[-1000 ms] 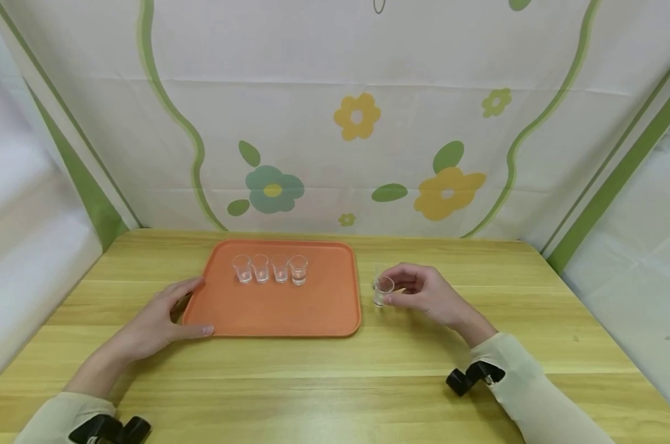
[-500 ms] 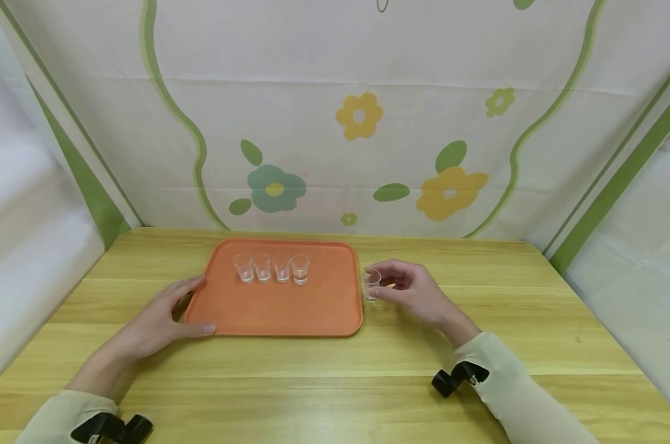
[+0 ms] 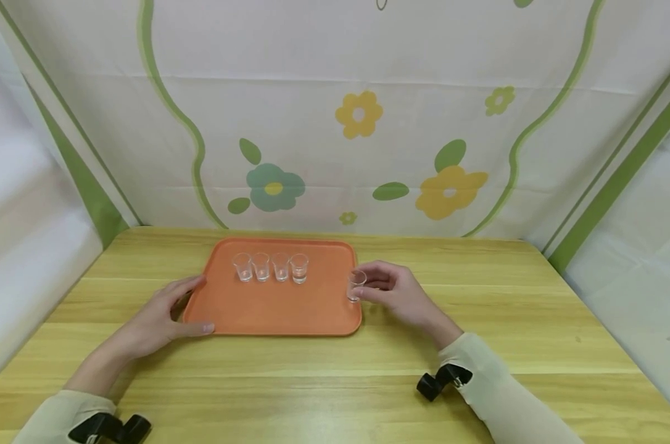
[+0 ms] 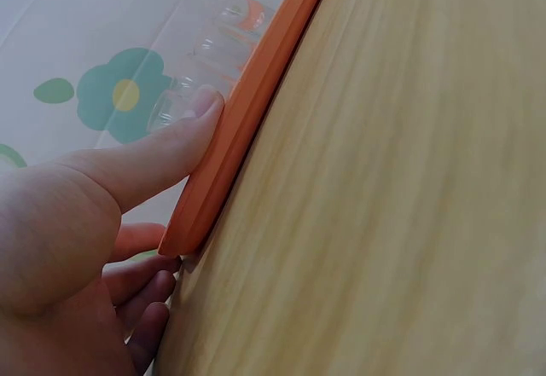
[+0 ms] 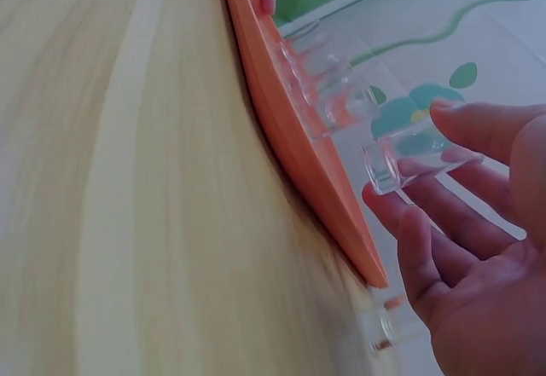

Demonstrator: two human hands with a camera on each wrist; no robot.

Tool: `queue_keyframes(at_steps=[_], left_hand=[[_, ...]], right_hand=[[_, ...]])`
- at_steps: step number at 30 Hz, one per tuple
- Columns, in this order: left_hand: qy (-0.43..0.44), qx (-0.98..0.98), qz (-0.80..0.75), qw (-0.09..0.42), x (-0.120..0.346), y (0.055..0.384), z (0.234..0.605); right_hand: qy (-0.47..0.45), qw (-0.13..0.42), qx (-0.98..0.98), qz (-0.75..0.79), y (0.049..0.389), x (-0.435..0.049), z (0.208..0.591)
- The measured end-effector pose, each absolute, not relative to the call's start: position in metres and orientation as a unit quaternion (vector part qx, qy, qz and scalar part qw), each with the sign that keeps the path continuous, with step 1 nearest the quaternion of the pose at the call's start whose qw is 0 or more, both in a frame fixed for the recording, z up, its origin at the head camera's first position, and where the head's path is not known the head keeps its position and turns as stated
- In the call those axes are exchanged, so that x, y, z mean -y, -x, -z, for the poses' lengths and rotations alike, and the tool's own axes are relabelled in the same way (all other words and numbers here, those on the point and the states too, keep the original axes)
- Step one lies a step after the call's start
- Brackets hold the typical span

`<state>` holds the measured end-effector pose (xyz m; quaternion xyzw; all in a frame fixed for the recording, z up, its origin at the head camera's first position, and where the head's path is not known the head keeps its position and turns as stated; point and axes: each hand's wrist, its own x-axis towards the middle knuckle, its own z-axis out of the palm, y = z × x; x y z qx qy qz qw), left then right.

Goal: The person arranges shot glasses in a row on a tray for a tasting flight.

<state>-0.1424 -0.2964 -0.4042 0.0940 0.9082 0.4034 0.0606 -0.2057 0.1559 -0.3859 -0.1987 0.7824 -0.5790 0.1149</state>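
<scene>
My right hand pinches a small clear shot glass between thumb and fingers, over the right rim of an orange tray. In the right wrist view the held glass has its thick base toward the tray. Several similar shot glasses stand upright in a row on the tray's back left half. The rightmost of these, another glass, shows clear liquid low inside. My left hand grips the tray's near left corner, thumb on the near rim, fingers along the left side.
In the right wrist view, one more clear glass shows beyond the tray's corner, near my right hand. The wooden table runs back to a white flowered cloth. Black wrist cameras sit on both sleeves.
My right hand has carried the shot glass left, from the table beside the tray to over its right rim. The left hand and the row of glasses stay as they were.
</scene>
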Motion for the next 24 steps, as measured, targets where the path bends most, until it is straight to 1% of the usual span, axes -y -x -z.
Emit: queue_keyframes(at_steps=[10, 24], left_hand=[[-0.099, -0.909, -0.400, 0.061, 0.296, 0.142, 0.403], [-0.100, -0.912, -0.394, 0.055, 0.298, 0.141, 0.405]], right_hand=[[0.192, 0.114, -0.783, 0.581, 0.209, -0.127, 0.387], [0.170, 0.104, -0.786, 0.585, 0.219, -0.104, 0.395]])
